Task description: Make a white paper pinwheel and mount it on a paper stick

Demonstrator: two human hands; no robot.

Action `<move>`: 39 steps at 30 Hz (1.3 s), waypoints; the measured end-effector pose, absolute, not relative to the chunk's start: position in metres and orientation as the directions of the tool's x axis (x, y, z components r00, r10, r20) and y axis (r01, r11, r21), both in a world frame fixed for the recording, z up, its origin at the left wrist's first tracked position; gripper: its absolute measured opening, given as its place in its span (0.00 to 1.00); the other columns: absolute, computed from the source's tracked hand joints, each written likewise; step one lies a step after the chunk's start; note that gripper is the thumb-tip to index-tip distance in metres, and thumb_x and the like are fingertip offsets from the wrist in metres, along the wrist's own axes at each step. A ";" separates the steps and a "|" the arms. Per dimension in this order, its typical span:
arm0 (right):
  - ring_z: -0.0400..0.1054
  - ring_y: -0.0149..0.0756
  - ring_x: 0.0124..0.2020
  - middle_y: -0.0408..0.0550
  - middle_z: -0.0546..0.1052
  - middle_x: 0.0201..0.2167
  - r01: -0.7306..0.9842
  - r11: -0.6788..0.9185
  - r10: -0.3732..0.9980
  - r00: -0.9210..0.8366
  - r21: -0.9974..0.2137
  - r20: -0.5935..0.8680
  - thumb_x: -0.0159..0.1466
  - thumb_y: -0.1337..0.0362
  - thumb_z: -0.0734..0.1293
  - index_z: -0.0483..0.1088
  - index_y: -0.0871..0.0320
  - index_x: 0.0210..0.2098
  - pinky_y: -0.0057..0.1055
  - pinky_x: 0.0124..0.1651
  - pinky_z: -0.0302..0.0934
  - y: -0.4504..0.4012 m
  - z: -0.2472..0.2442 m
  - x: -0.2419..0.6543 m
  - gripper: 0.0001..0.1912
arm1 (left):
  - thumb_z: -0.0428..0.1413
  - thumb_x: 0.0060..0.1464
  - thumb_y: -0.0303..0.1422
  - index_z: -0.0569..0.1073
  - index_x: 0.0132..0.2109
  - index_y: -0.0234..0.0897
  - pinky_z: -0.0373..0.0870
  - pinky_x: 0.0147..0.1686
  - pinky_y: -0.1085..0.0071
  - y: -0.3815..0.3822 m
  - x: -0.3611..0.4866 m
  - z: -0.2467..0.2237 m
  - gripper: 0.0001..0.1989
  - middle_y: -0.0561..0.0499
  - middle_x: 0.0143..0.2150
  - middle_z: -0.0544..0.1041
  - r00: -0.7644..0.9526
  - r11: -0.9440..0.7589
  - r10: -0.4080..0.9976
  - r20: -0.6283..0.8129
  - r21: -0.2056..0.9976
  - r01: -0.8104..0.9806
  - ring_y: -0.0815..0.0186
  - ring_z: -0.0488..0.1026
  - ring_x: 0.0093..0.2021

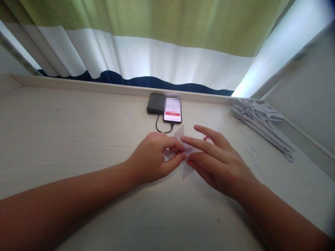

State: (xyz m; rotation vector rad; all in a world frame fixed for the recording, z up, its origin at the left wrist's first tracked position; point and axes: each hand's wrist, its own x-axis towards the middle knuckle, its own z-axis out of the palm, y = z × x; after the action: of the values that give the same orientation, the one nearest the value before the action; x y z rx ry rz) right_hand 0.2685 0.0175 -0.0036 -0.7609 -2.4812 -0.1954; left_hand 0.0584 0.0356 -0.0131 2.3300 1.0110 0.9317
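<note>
1. One pale tabletop [157, 216] lies before us, reaching out on both sides of the phone [172, 118], our landmark.
2. Well to the phone's right, we have a pile of white folded papers [264, 122], with long narrow pieces and pointed ends; we judge their folding well advanced.
3. Nearer us than the phone, our left hand [154, 157] pinches a folded white paper [187, 170] between thumb and forefinger. Our right hand [226, 162] holds its other side with thumb and forefinger, the other fingers spread.
4. That paper, just on our side of the phone, already has pointed flaps (our fingers hide its middle). We judge it partly shaped, but cannot tell how many folds remain.
5. Touching the phone's left side is a dark power bank [156, 103]; farther left lies a thin paper strip [129, 116].
</note>
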 end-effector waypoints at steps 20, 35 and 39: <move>0.58 0.46 0.60 0.54 0.72 0.51 0.491 0.859 0.502 -0.753 -0.145 0.424 0.63 0.68 0.63 0.70 0.60 0.39 0.48 0.58 0.60 0.022 -0.006 0.268 0.05 | 0.56 0.52 0.32 0.78 0.34 0.39 0.68 0.39 0.67 0.037 0.059 -0.014 0.05 0.52 0.31 0.79 0.558 -0.655 0.735 0.385 0.614 0.440 0.65 0.73 0.33; 0.69 0.37 0.42 0.54 0.72 0.45 0.536 0.810 0.585 -0.714 -0.237 0.384 0.64 0.67 0.61 0.69 0.59 0.39 0.34 0.40 0.67 0.020 -0.009 0.268 0.06 | 0.56 0.51 0.32 0.78 0.36 0.38 0.68 0.38 0.67 0.038 0.058 -0.016 0.07 0.50 0.33 0.79 0.549 -0.607 0.765 0.338 0.664 0.437 0.65 0.73 0.34; 0.69 0.38 0.42 0.54 0.72 0.44 0.538 0.815 0.577 -0.718 -0.216 0.388 0.64 0.67 0.62 0.69 0.59 0.38 0.33 0.40 0.67 0.019 -0.009 0.269 0.05 | 0.54 0.54 0.32 0.78 0.36 0.38 0.68 0.36 0.69 0.041 0.055 -0.015 0.08 0.51 0.32 0.78 0.523 -0.579 0.788 0.324 0.677 0.453 0.65 0.72 0.34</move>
State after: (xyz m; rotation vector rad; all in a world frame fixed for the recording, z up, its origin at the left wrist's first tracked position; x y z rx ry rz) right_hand 0.2686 0.0192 -0.0093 -0.8312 -2.5555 0.1203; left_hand 0.0555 0.0411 -0.0151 2.2440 1.0088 0.8496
